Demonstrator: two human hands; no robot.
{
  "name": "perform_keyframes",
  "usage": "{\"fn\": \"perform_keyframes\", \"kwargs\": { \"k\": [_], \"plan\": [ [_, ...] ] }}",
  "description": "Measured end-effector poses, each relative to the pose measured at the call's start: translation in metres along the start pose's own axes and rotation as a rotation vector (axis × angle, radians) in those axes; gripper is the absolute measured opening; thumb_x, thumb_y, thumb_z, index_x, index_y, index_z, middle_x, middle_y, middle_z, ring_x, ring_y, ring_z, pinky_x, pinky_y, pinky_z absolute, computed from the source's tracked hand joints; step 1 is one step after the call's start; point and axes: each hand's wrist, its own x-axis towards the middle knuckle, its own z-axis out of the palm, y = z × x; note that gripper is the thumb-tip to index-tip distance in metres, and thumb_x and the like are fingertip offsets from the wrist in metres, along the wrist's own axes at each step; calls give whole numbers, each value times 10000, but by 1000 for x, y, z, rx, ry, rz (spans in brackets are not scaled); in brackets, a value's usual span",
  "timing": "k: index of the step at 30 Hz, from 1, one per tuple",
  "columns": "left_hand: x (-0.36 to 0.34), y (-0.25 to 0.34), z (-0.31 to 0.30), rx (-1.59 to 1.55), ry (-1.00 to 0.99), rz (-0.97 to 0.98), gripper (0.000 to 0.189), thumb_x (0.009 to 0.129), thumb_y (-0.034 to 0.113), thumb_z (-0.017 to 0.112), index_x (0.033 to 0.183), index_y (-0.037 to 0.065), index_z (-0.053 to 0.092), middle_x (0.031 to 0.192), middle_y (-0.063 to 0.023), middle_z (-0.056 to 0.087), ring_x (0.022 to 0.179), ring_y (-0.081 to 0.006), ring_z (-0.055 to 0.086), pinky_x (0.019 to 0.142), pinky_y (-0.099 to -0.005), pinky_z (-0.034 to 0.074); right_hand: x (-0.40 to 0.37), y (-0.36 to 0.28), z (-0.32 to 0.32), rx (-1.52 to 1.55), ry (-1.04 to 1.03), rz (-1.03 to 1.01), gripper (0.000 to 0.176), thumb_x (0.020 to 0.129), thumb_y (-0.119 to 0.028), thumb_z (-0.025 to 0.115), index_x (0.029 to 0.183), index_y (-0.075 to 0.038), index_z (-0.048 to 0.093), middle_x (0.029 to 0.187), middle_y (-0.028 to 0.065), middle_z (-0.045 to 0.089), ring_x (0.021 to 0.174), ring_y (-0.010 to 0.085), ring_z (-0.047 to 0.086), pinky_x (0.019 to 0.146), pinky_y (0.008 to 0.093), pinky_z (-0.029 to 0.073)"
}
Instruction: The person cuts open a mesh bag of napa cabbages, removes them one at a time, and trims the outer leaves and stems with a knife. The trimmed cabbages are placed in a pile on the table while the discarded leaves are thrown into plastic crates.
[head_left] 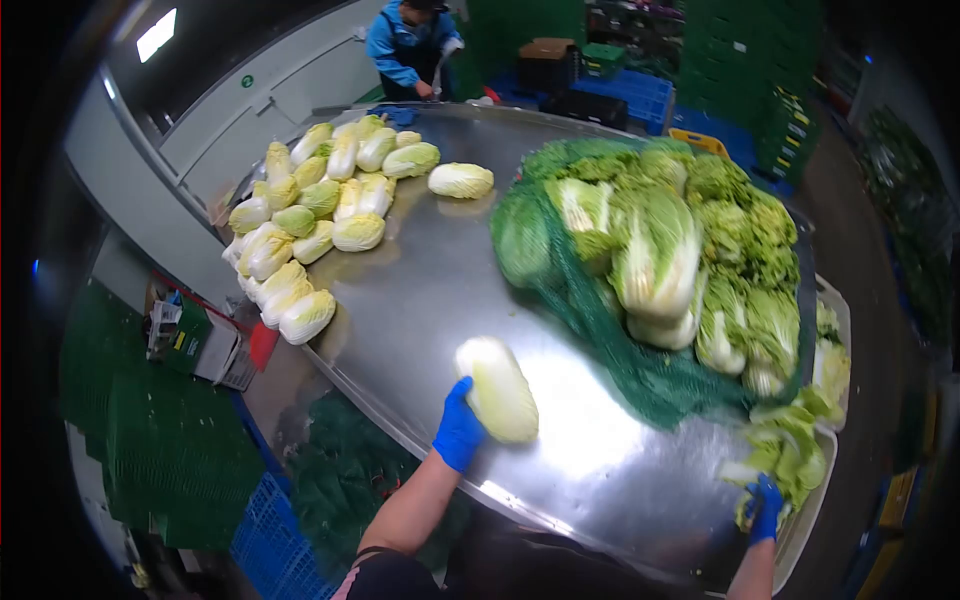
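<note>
In the head view my left hand (459, 432), in a blue glove, grips the side of a trimmed napa cabbage (502, 392) over the near part of the metal table (420, 310). My right hand (766, 508), gloved too, is closed on loose green cabbage leaves (790, 455) at the table's right edge, beside a pale bin (826, 440). Untrimmed napa cabbages (655, 255) with large outer leaves lie heaped at the right on a green mesh net (600, 350). Pale trimmed cabbages (320, 200) are piled at the far left, with a single cabbage (461, 181) apart from them.
Behind the far table edge stands a person in a blue jacket (398, 50). Blue crates (640, 95) and stacked green crates (750, 60) are at the back. Green netting (350, 460) and a blue crate (280, 545) lie below the table's left edge.
</note>
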Motion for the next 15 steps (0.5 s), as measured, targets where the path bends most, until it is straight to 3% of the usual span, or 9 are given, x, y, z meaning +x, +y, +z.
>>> {"fn": "perform_keyframes", "kwargs": {
  "k": [2, 4, 5, 7, 9, 11, 13, 14, 15],
  "plan": [
    [25, 30, -15, -7, 142, 145, 664, 852, 444, 526, 1374, 64, 371, 1339, -172, 460, 1220, -348, 454, 1043, -497, 344, 18, 4, -22, 104, 157, -62, 214, 837, -374, 606, 883, -170, 565, 650, 1, 556, 388, 101, 383, 352, 249, 299],
    [54, 66, -27, -12, 151, 247, 670, 856, 461, 522, 1378, 71, 364, 1348, -170, 449, 1223, -350, 448, 1043, -502, 342, 56, 29, -57, 267, 198, -62, 181, 857, -348, 588, 852, -168, 565, 604, -11, 521, 383, 86, 364, 343, 250, 290],
    [68, 84, -35, -10, 161, 330, 677, 860, 478, 519, 1381, 78, 358, 1357, -168, 438, 1227, -352, 442, 1042, -508, 339, 49, 22, -42, 262, 196, -65, 181, 857, -348, 588, 852, -168, 565, 604, -11, 521, 383, 86, 364, 343, 250, 290],
    [102, 118, -60, -8, 168, 399, 690, 858, 497, 518, 1384, 83, 349, 1365, -166, 427, 1231, -351, 433, 1041, -513, 337, 2, 12, 3, 130, 439, -163, 180, 883, -320, 555, 857, -142, 564, 581, -13, 503, 379, 72, 359, 333, 249, 279],
    [132, 151, -75, -7, 177, 462, 704, 856, 515, 516, 1387, 88, 341, 1374, -163, 416, 1236, -351, 425, 1040, -519, 334, -43, 5, 59, 45, 399, -286, 193, 892, -305, 539, 864, -116, 563, 575, -12, 495, 372, 69, 354, 325, 247, 272],
    [159, 184, -80, -46, 221, 558, 688, 865, 513, 501, 1391, 101, 335, 1365, -155, 431, 1236, -350, 428, 1040, -528, 334, -60, 4, 77, 19, 285, -236, 209, 891, -286, 535, 944, -91, 585, 610, 1, 524, 393, 72, 375, 335, 243, 294],
    [187, 224, -83, -65, 265, 624, 675, 866, 524, 488, 1381, 109, 350, 1367, -133, 434, 1243, -342, 421, 1037, -528, 333, -93, -13, 107, -35, 146, -49, 249, 895, -241, 557, 1038, -62, 653, 807, 92, 673, 483, 122, 491, 433, 260, 399],
    [197, 245, -70, -90, 226, 699, 666, 869, 506, 500, 1385, 115, 344, 1375, -123, 427, 1253, -340, 410, 1042, -527, 326, -103, -20, 130, -39, 200, -106, 229, 920, -235, 493, 973, -84, 657, 691, 27, 636, 398, 43, 355, 357, 200, 257],
    [204, 265, -53, -115, 189, 774, 658, 872, 488, 512, 1389, 121, 338, 1384, -112, 419, 1263, -338, 400, 1047, -525, 320, -101, -22, 134, -42, 203, -105, 229, 920, -235, 493, 973, -84, 657, 691, 27, 636, 398, 43, 355, 357, 200, 257]
  ]
}}
